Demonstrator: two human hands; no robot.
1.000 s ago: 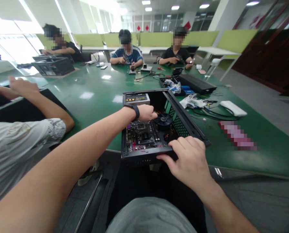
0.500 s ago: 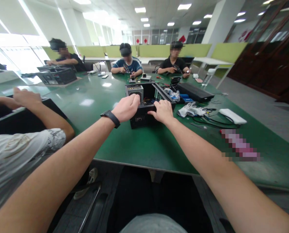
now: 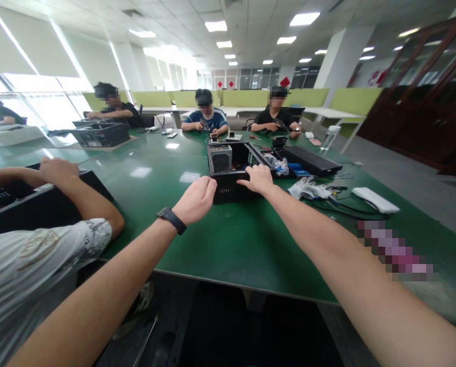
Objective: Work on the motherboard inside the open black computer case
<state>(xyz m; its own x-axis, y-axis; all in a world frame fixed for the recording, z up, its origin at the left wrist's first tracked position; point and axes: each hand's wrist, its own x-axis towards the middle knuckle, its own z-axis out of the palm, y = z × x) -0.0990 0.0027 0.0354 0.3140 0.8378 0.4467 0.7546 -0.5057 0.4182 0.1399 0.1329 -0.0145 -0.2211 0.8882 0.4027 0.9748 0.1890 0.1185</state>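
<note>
A small open black computer case (image 3: pixel 228 184) stands on the green table (image 3: pixel 228 244), with a grey power supply (image 3: pixel 221 157) in its far left corner. My right hand (image 3: pixel 257 179) rests on the near top edge of the case, fingers bent over the rim. My left hand (image 3: pixel 195 200), with a black watch on the wrist, hangs just off the case's near left corner with fingers loosely curled and nothing in them; it does not touch the case.
A person in a white shirt sits close on my left, arm (image 3: pixel 78 199) on a black case (image 3: pixel 40 199). Gloves (image 3: pixel 308 188), cables, a white block (image 3: pixel 375 200) and a flat black panel (image 3: pixel 308 159) lie to the right. Three people work at the far side.
The case has been pushed away from the table edge toward the middle. My left hand has come off it and drawn back; my right hand stays on its near edge.
</note>
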